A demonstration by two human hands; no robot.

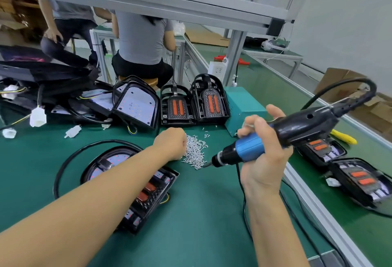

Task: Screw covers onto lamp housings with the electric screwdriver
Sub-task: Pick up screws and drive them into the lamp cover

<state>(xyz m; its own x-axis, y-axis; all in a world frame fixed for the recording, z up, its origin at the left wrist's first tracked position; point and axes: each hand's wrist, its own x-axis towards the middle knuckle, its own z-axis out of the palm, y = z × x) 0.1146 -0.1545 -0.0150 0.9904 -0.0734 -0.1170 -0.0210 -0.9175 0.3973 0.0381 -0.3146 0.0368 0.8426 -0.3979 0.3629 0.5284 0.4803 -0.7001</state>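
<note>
Left hand (170,143) is reaching into the loose heap of small silver screws (195,152) on the green counter (201,213); fingers are curled into the heap, whether pinching a screw cannot be told. Right hand (262,152) is gripping the blue-and-black electric screwdriver (275,137), fingers wrapped round its barrel. Long axis is running from upper right down to lower left, bit tip touching or just beside the heap's near edge. The black lamp housing with its cover (135,186) is lying under the left forearm, nearer the left hand. Judgement: bit is needing to swing leftward toward the housing.
</note>
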